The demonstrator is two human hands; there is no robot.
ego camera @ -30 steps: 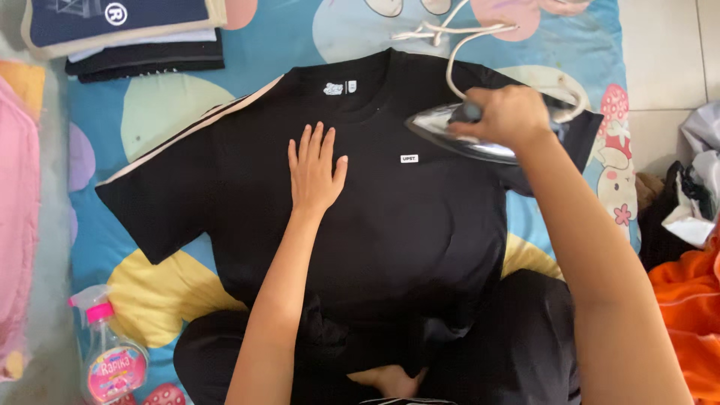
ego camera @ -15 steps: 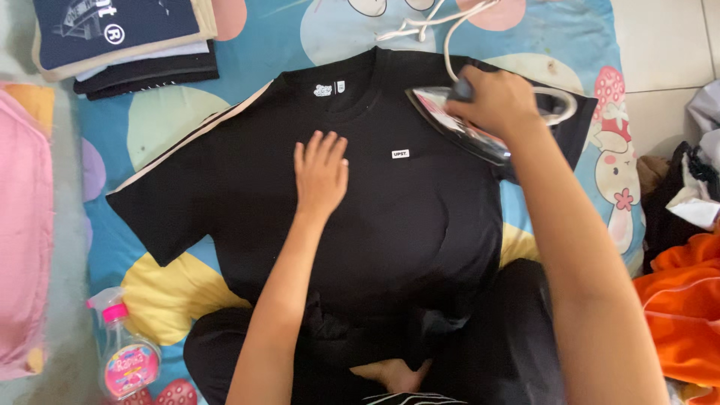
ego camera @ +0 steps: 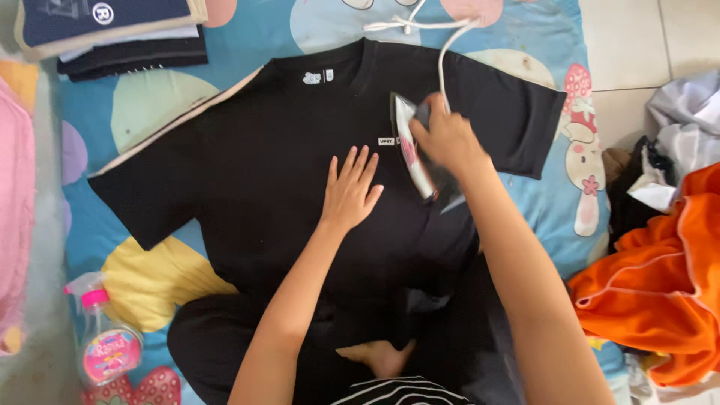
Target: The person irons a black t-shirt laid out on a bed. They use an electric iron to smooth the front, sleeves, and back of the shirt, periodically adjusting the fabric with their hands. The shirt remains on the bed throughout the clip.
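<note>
Iron (ego camera: 411, 150) slid to chest centre, right hand (ego camera: 444, 139) gripping, left hand (ego camera: 349, 191) flat on black T-shirt (ego camera: 255, 165)

pale tiled floor (ego camera: 637, 37), cartoon-print blue mat (ego camera: 540, 210), even daylight.

blk tee (ego camera: 277, 165), orange cloth (ego camera: 660, 277), pink-capped spray bottle (ego camera: 101, 341)

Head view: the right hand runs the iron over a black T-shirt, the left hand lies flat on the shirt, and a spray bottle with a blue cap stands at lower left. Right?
Not quite. The spray bottle has a pink cap, as the head view shows. The right hand does grip the iron on the black T-shirt, with the left hand flat beside it.
</note>
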